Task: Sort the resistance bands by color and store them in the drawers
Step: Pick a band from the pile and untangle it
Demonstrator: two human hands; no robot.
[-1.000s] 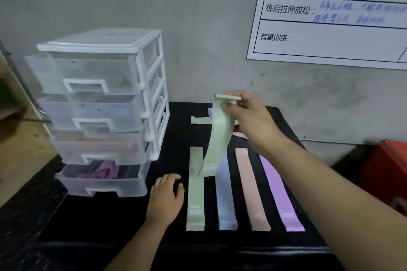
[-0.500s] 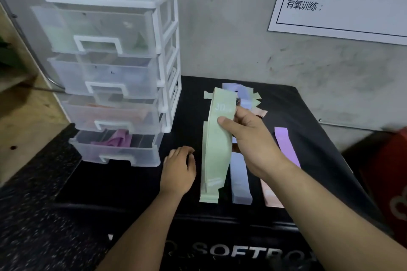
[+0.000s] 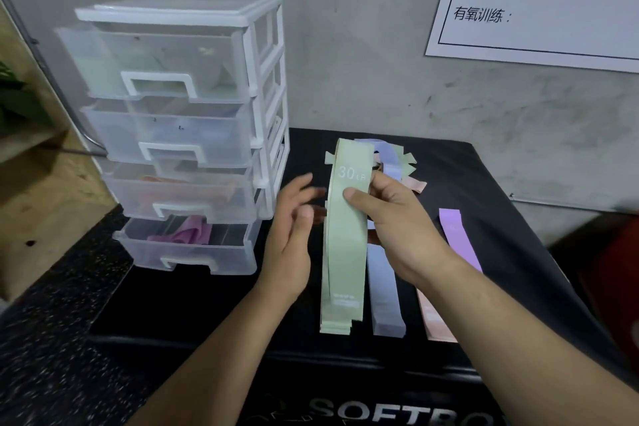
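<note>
Right hand [image 3: 397, 228] grip pinches green band [image 3: 345, 252]. Left hand [image 3: 294, 245] grip apart, just beside. Fold band small, then use top drawer [image 3: 155, 59].

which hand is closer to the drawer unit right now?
Left. The left hand hovers just right of the drawer unit, level with its lower drawers. The right hand is farther right, beyond the green band it pinches.

The green band [image 3: 345, 252], marked 30 LB, loops upright at centre. A blue band [image 3: 385, 304], pink band [image 3: 434, 325] and purple band [image 3: 456, 235] lie flat rightward. The drawers [image 3: 179, 135] stand upper left.
</note>
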